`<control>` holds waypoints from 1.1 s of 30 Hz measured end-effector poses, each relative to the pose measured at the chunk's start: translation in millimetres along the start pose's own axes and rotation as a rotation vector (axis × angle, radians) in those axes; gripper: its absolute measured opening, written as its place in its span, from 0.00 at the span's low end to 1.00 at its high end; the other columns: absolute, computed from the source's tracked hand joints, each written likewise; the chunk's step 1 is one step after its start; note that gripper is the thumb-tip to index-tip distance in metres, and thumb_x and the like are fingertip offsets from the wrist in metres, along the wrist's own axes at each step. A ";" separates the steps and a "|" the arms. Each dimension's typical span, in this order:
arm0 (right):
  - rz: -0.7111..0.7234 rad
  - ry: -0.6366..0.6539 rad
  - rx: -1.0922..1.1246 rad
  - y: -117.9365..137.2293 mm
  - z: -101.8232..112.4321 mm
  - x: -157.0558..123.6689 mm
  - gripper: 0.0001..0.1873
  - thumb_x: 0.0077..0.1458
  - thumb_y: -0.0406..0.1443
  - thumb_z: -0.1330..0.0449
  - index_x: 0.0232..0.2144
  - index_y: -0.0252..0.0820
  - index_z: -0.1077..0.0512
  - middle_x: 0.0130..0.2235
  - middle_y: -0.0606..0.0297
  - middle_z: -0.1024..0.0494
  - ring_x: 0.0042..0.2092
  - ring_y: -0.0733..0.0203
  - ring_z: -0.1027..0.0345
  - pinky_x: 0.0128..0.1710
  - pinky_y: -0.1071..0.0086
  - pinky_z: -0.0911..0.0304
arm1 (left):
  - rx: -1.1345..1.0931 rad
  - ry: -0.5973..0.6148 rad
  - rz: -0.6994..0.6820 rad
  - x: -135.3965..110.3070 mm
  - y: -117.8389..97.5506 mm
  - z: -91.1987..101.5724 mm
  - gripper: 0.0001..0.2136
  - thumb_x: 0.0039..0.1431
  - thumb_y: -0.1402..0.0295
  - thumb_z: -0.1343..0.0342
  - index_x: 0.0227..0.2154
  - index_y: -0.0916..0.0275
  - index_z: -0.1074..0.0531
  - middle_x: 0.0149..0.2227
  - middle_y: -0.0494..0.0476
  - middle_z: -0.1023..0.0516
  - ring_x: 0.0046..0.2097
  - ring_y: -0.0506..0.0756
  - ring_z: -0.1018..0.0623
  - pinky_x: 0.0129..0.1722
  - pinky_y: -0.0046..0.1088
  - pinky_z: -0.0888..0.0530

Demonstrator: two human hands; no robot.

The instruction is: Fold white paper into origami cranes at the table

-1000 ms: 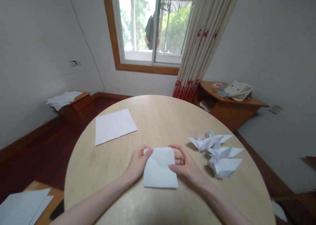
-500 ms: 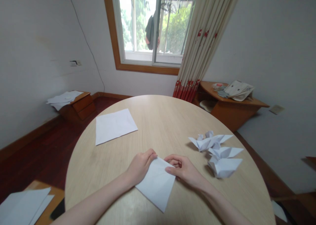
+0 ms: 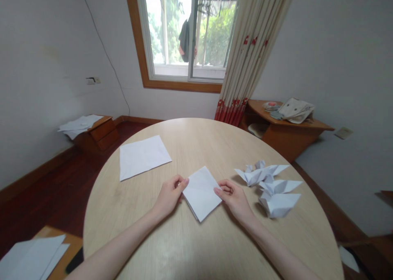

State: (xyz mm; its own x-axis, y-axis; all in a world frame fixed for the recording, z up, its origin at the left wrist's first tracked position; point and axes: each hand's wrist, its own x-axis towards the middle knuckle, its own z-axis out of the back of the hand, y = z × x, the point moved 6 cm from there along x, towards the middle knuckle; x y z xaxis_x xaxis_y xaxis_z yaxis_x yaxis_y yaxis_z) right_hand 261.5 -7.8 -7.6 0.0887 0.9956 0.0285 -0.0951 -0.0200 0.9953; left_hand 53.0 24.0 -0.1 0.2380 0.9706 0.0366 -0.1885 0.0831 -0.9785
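Folded paper square (image 3: 202, 194) sits diamond-wise near the tabletop's middle, one corner toward the near edge, no real long axis. Left hand (image 3: 169, 196) and right hand (image 3: 233, 198) are apart, one each side, fingertips at it; can't tell if they're gripping.

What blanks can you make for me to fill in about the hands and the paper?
The left hand and right hand touch a folded square of white ____.
There are ____ folded paper figures beside the right hand.
A flat white sheet lies on a round wooden ____.

Answers: paper, three, table.
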 end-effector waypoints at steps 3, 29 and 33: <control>0.010 -0.043 0.019 0.0 -0.3 -1.9 0.23 0.41 0.53 0.34 0.28 0.42 0.31 0.25 0.64 0.25 0.28 0.57 0.30 0.28 0.66 0.37 | -0.150 -0.016 -0.009 3.2 0.8 1.1 0.19 0.54 0.50 0.44 0.26 0.63 0.31 0.22 0.50 0.27 0.24 0.51 0.29 0.27 0.24 0.34; 0.025 0.247 -0.038 6.6 -25.0 -13.6 0.20 0.46 0.50 0.36 0.33 0.40 0.29 0.31 0.66 0.27 0.33 0.59 0.34 0.32 0.69 0.40 | 0.122 0.020 -0.028 -2.6 -5.9 -4.9 0.14 0.51 0.58 0.46 0.21 0.64 0.28 0.21 0.49 0.28 0.25 0.51 0.32 0.25 0.24 0.39; 0.049 0.232 -0.114 8.4 -23.5 -12.8 0.18 0.48 0.49 0.38 0.30 0.40 0.27 0.30 0.64 0.25 0.33 0.59 0.32 0.33 0.69 0.39 | 0.135 0.059 -0.034 -5.0 -6.3 -8.2 0.14 0.53 0.59 0.46 0.22 0.64 0.27 0.21 0.49 0.27 0.26 0.51 0.30 0.26 0.24 0.37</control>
State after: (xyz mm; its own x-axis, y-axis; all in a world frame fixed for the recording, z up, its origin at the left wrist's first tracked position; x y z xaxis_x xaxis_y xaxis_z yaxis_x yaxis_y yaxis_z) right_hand 236.3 -18.6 -1.8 -0.1476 0.9882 0.0415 -0.2063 -0.0718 0.9759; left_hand 60.8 16.8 4.2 0.3009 0.9522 0.0535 -0.3052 0.1493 -0.9405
